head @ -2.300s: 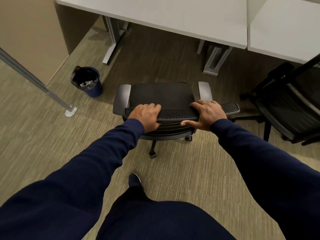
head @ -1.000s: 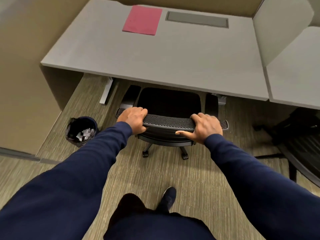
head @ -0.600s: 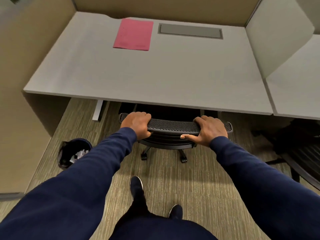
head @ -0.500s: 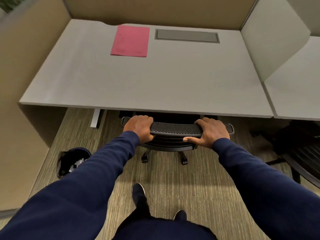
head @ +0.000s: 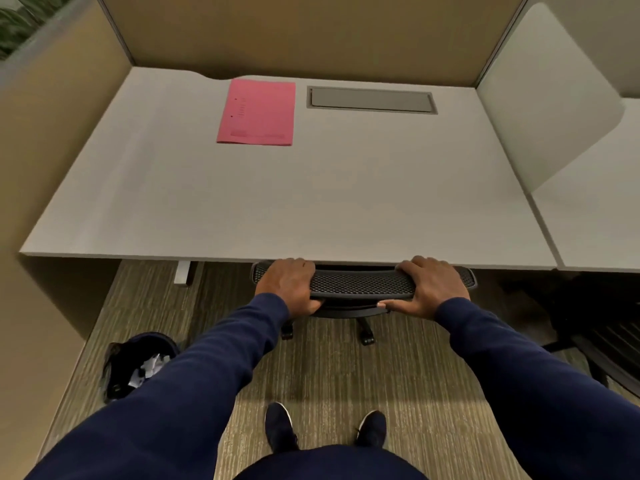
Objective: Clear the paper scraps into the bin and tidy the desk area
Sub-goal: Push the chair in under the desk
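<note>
Both hands clamp the chair's black mesh backrest (head: 360,282) at the smooth grey desk (head: 311,202) edge: left grip (head: 289,284), right grip (head: 429,287); flat pink folder (head: 258,112) lies beyond

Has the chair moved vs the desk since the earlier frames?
Yes. The chair has gone forward under the desk: its seat and armrests, earlier in the open, are now hidden, and only its backrest top, gripped by both hands, shows at the front edge.
</note>
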{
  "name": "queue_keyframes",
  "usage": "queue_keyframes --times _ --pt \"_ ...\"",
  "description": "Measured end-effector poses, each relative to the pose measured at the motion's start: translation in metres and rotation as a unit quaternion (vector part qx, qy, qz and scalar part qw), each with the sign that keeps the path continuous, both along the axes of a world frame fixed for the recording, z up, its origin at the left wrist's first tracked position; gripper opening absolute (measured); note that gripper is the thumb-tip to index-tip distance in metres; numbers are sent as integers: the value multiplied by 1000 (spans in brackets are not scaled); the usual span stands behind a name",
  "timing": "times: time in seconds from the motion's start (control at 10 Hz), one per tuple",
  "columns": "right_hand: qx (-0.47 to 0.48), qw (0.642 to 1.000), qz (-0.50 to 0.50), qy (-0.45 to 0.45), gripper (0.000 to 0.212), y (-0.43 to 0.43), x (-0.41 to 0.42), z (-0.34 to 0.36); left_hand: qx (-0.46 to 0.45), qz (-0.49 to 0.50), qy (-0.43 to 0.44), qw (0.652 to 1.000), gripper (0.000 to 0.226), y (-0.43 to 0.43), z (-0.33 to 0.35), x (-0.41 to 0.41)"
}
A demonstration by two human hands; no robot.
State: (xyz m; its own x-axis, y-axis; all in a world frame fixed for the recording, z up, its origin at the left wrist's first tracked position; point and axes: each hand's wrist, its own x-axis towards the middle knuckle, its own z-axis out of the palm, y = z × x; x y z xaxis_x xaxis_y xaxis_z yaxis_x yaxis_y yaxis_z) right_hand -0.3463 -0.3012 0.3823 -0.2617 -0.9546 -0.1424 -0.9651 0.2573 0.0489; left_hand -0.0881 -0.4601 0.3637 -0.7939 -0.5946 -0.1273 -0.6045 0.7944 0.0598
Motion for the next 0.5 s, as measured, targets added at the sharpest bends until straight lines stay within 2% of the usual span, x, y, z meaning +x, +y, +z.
queue_keyframes --times 0.1,0.2,0.3,0.4,0.5 --pt "6 1000 4 -1 106 1 -5 0 0 -6 -10 1000 57 1 2 -6" --pt "6 1000 8 -13 107 5 -8 1 -9 -6 -25 1000 74 5 5 -6" --pt "6 998 -11 -67 103 1 -5 6 9 -6 -20 1000 100 4 11 -6" --pt "-12 987 -52 -149 89 -5 -7 13 65 8 -12 998 110 1 21 -12" --pt "-61 989 -41 -131 78 -29 -3 26 42 56 23 997 101 -10 40 -28"
